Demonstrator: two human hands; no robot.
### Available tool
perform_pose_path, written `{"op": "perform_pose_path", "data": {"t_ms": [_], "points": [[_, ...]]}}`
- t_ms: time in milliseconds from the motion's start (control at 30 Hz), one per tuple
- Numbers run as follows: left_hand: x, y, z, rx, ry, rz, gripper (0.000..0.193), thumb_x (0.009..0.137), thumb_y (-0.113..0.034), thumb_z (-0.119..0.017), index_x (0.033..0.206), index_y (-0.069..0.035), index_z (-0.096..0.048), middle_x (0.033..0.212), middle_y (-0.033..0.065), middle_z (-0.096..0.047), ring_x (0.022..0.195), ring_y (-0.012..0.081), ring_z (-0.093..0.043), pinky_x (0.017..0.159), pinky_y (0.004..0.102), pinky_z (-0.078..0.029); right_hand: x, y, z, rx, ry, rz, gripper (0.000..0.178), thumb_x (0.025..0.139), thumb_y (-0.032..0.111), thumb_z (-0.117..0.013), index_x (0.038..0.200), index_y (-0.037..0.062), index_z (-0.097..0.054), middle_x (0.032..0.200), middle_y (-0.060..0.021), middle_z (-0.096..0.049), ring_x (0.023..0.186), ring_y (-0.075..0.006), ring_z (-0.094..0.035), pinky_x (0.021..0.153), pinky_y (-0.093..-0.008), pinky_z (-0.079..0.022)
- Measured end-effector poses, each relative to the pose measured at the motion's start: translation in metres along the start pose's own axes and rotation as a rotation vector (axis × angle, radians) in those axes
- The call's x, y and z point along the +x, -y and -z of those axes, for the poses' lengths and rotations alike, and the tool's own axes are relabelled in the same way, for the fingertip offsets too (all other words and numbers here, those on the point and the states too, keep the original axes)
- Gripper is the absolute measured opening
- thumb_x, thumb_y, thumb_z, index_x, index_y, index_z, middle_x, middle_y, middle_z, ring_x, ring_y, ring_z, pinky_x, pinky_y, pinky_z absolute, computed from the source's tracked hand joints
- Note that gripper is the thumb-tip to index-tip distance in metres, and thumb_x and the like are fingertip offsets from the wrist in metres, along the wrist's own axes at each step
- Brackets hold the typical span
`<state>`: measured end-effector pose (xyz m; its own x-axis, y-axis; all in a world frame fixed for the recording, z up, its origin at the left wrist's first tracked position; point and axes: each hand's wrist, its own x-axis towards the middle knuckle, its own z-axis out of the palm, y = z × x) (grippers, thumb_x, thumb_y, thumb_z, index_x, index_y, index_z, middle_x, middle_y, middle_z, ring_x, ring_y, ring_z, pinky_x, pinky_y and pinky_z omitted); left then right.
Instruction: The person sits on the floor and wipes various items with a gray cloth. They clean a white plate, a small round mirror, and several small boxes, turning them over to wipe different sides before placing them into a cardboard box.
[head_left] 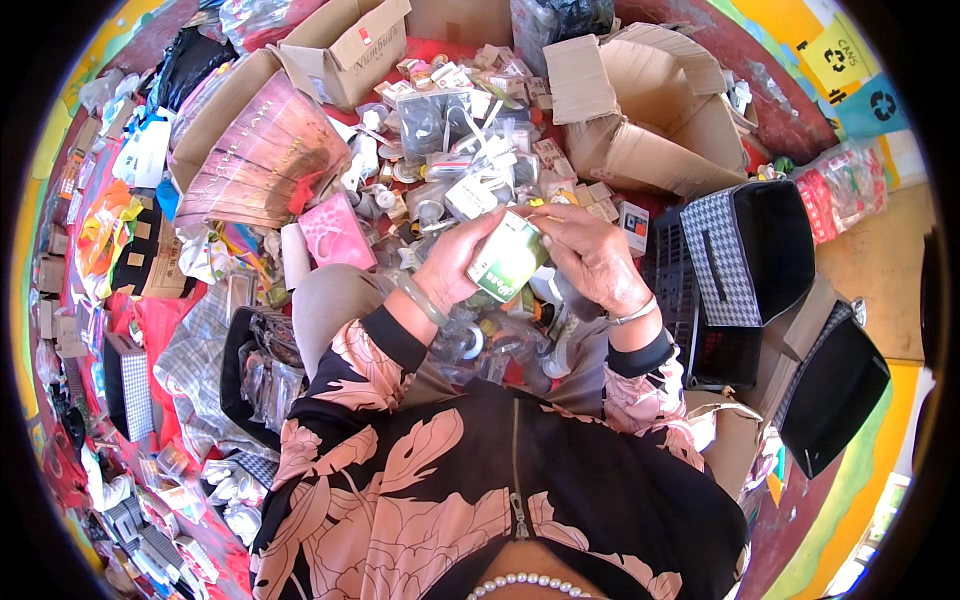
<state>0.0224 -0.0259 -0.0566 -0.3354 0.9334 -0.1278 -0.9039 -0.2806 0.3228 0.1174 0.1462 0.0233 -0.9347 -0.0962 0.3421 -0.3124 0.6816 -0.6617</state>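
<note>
Head view: green-and-white box [510,258] between two hands, pale lettering on green end; left hand [450,262] gripping its left side; right hand [592,258], fingers bent, at box's upper right, can't tell from here whether pinching; left beyond box, pinkish carton [265,150], big lettering; far upper right of box, yellow sign [832,58], recycling arrows, dark capitals

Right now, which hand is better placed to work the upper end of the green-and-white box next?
Probably the right hand: its fingers lie by that end, while the left hand supports the green-and-white box from the left.
</note>
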Motion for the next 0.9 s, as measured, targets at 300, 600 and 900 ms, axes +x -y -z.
{"op": "perform_pose_path", "data": {"t_ms": [300,600,900], "points": [[0.006,0.002,-0.011,-0.06,-0.28,-0.204,0.04,0.098,-0.03,-0.039,0.126,-0.001,-0.045,0.117,0.0121,-0.057,0.106,0.024,-0.058,0.091,0.0388,-0.047,0.0,-0.002,-0.041,-0.127,0.098,-0.297,0.105,0.062,0.038,-0.08,0.142,0.0061,-0.021,0.129,-0.0218,-0.044,0.112,-0.0379,-0.052,0.092,-0.0395,-0.044],[-0.003,-0.005,-0.03,0.491,0.055,-0.388,0.083,0.077,-0.051,-0.066,0.135,0.0,-0.036,0.131,0.0101,-0.047,0.123,0.0219,-0.043,0.106,0.0348,-0.029,-0.031,-0.022,-0.041,1.636,-0.219,-0.626,0.076,0.081,0.059,-0.057,0.13,0.0024,-0.042,0.121,-0.0124,-0.055,0.107,-0.0235,-0.055,0.096,-0.0352,-0.043],[-0.003,-0.007,-0.027,0.315,0.196,-0.282,0.093,0.064,-0.037,-0.081,0.136,-0.003,-0.034,0.128,0.009,-0.049,0.116,0.0231,-0.05,0.099,0.0329,-0.041,-0.021,-0.007,-0.041,1.589,-0.152,-0.739,0.056,0.09,0.055,-0.044,0.118,0.0072,-0.05,0.096,-0.0106,-0.061,0.081,-0.0214,-0.06,0.068,-0.0314,-0.051]]}}
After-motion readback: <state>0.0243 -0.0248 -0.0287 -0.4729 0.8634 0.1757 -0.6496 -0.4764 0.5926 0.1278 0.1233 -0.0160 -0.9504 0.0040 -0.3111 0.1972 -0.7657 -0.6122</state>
